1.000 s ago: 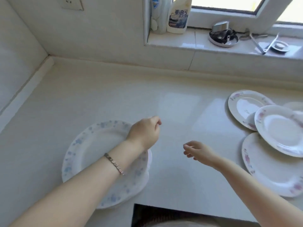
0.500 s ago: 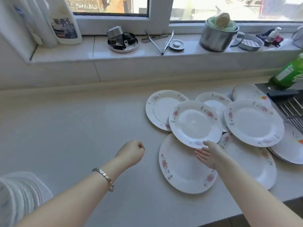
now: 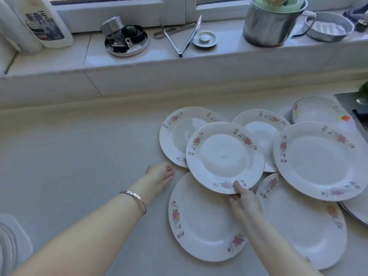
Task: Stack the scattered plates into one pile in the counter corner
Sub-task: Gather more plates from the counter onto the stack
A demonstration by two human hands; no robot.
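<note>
Several plates overlap under the top plate (image 3: 225, 157); my right hand (image 3: 244, 202) has its near rim pinched, left hand (image 3: 159, 176) loosely curled, empty. Lifting carelessly could drag neighbours clattering.

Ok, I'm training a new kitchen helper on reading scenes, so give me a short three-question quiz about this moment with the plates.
1. True or false: the right hand grips the near rim of the top plate.
2. Which best describes the left hand? A) holding a plate B) empty, beside the plates C) lifting the tongs
3. Fill in: the top plate overlaps the large plate nearest the person and the plate on its ____ side.

Key: 1 true; 2 B; 3 left.
</note>
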